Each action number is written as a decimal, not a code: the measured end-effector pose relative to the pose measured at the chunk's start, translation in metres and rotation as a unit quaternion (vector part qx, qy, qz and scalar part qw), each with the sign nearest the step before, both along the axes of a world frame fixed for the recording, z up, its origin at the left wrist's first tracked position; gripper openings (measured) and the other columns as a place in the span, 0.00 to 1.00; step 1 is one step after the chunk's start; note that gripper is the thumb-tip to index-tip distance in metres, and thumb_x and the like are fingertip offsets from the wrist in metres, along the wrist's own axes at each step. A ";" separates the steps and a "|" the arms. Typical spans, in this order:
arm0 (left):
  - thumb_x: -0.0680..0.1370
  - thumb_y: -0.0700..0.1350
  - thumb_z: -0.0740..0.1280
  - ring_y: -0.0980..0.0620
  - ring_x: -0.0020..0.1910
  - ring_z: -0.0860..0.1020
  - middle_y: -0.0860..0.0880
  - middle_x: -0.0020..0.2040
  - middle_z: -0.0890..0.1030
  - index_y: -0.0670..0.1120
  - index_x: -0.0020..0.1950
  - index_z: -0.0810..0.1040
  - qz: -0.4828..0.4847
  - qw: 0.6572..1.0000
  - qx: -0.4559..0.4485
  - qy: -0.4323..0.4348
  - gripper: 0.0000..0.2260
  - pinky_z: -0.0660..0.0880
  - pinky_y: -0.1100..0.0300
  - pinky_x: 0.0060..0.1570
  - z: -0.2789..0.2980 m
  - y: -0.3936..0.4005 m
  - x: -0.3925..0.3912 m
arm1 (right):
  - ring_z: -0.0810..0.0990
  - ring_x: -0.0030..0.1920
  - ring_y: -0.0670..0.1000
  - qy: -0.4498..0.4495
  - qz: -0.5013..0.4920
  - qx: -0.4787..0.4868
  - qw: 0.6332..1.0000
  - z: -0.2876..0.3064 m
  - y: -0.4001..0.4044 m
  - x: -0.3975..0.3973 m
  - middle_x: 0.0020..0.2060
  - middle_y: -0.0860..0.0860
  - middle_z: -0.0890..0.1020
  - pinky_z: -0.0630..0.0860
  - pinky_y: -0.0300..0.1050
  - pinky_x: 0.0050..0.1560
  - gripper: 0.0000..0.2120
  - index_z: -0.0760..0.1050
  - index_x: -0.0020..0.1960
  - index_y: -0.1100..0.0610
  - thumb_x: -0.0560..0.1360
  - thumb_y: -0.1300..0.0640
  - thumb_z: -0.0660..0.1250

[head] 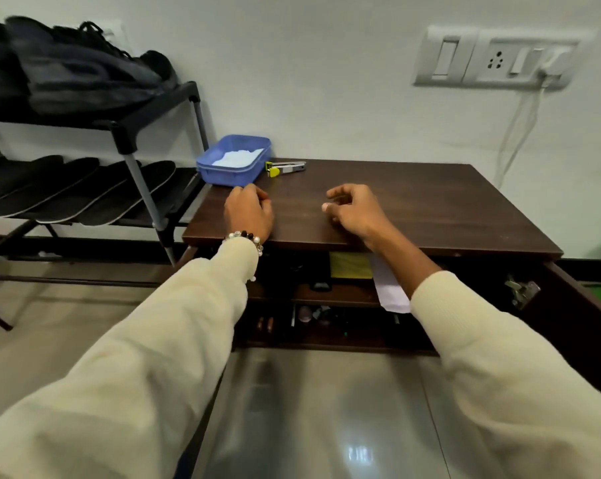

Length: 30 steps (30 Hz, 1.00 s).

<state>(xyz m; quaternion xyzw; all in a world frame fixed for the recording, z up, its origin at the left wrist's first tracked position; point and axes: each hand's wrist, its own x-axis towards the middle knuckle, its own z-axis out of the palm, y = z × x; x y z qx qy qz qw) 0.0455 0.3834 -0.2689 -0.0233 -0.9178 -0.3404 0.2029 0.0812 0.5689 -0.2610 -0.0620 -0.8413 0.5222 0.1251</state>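
My left hand (248,212) hovers over the left part of a dark wooden cabinet top (413,205), fingers loosely curled, holding nothing, just in front of a blue plastic box (233,160) with white paper inside. My right hand (352,210) is over the middle of the top, fingers loosely curled, with nothing in it. A stapler with a yellow-green end (285,167) lies right of the blue box, beyond both hands. A bead bracelet sits on my left wrist.
The cabinet is open below: shelves (326,295) hold small items, a yellow thing and a white paper; its door (575,305) stands open at the right. A shoe rack (126,133) with shoes stands on the left. A wall socket panel (496,60) with a hanging cable is above right.
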 end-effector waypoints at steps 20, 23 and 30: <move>0.78 0.43 0.64 0.44 0.53 0.79 0.44 0.52 0.82 0.44 0.52 0.80 0.045 0.998 0.035 -0.013 0.07 0.73 0.56 0.52 -0.008 -0.006 -0.064 | 0.57 0.70 0.62 -0.028 0.056 0.447 0.893 -0.007 -0.035 -0.173 0.71 0.53 0.66 0.63 0.60 0.64 0.23 0.61 0.73 0.51 0.80 0.47 0.56; 0.78 0.43 0.64 0.45 0.52 0.79 0.44 0.52 0.82 0.44 0.52 0.80 0.043 0.999 0.030 -0.015 0.07 0.73 0.57 0.50 -0.008 -0.006 -0.063 | 0.64 0.64 0.61 0.036 0.003 0.486 0.873 -0.009 -0.038 -0.166 0.61 0.56 0.74 0.66 0.56 0.59 0.17 0.71 0.64 0.57 0.80 0.49 0.59; 0.77 0.43 0.66 0.45 0.52 0.79 0.45 0.51 0.83 0.44 0.51 0.81 -0.003 0.999 0.039 -0.001 0.07 0.75 0.53 0.55 -0.002 -0.004 -0.053 | 0.68 0.61 0.59 0.063 -0.045 0.418 0.905 -0.005 -0.013 -0.113 0.56 0.58 0.77 0.67 0.51 0.56 0.13 0.75 0.57 0.59 0.77 0.52 0.63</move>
